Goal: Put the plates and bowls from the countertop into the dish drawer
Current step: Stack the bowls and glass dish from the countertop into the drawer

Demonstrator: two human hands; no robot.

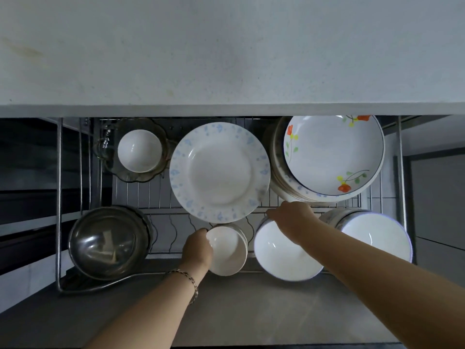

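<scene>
Both bowls sit in the wire dish drawer (60, 197): my left fingers (200, 234) grip the small white bowl (227, 250), my right fingers (275, 213) the larger bowl (281, 255) by its rim, tips hidden.

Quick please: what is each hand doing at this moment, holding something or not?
The left hand grips the rim of the small white bowl.
The right hand grips the far rim of the large white bowl.
</scene>
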